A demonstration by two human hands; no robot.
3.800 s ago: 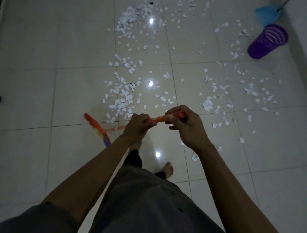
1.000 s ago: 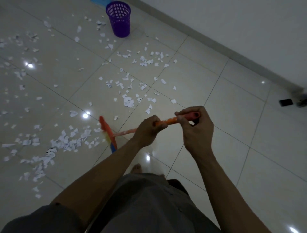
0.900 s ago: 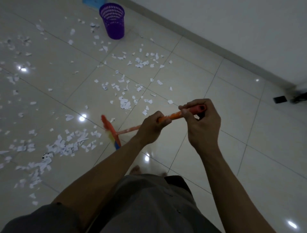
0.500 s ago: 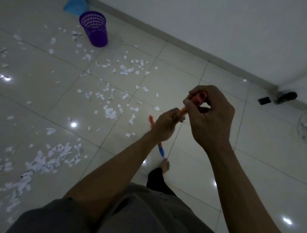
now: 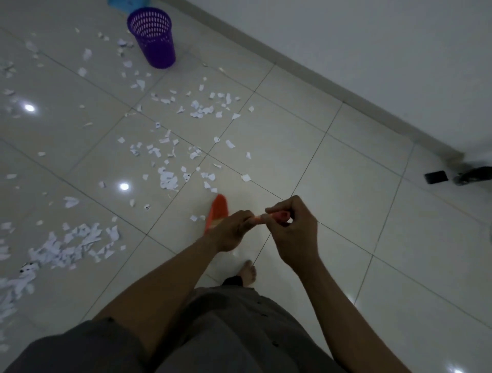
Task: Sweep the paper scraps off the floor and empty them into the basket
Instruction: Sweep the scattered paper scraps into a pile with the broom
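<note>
Pale glossy tiles are covering the floor (image 5: pixel 332 186), throwing back small spots of light. Dark grout lines are running slantwise toward a grey skirting under a plain white wall (image 5: pixel 372 40). Torn white scraps (image 5: pixel 167 181) are lying scattered over the left half, thickest in a heap at the left edge. The basket (image 5: pixel 157 40), purple plastic with slotted walls and tapering downward, is standing upright near the skirting with scraps around it. A corner of a blue dustpan (image 5: pixel 125 3) is showing just behind it. A small black object (image 5: pixel 436 177) is sitting by the wall at the right, too blurred to tell.

The person is standing barefoot, one foot (image 5: pixel 249 274) showing below dark shorts. Both grips are holding the broom (image 5: pixel 218 213). The left grip (image 5: pixel 231 231) is wrapping the orange handle lower down, and the right grip (image 5: pixel 295 234) is curling round its reddish top end, the two nearly touching. The handle is running from the right grip forward and down to the left, mostly hidden behind the left grip. The flat orange head, blurred, is pointing toward the nearest scraps, just beside two of them.
</note>
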